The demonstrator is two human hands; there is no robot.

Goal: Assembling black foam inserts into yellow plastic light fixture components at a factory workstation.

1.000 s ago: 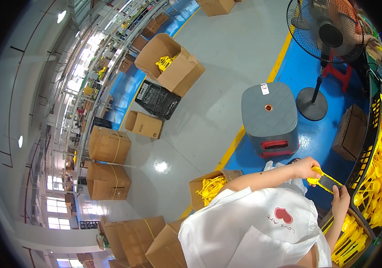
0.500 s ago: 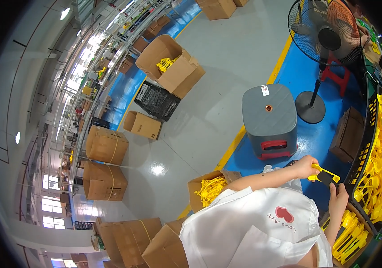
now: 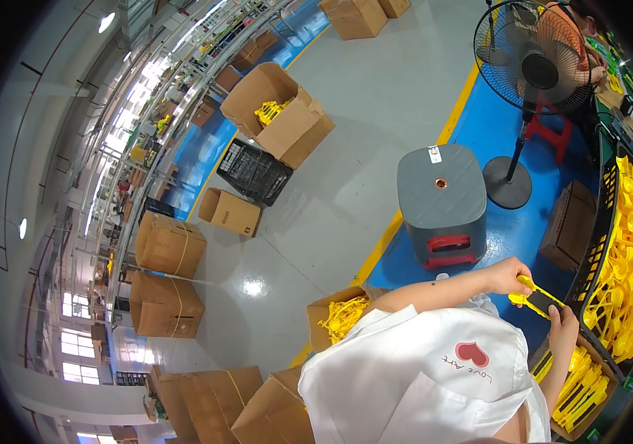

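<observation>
A long yellow plastic piece with a flat black panel is stretched between my two hands. My left hand is closed round its yellow end. At the opposite end, the fingers of my right hand pinch its edge. Just below my right forearm, a carton holds several similar yellow pieces with black strips, laid side by side. A black crate heaped with loose yellow plastic parts stands to the right of my hands.
A grey stool-like box with red handles stands ahead, beside a black pedestal fan. A brown carton sits near the crate. Left of me, an open carton holds yellow parts. Another person's hand shows behind the fan.
The yellow piece has turned slightly and more of its black panel shows between my hands. My right hand has shifted a little; both hands keep hold. The view has tilted slightly.
</observation>
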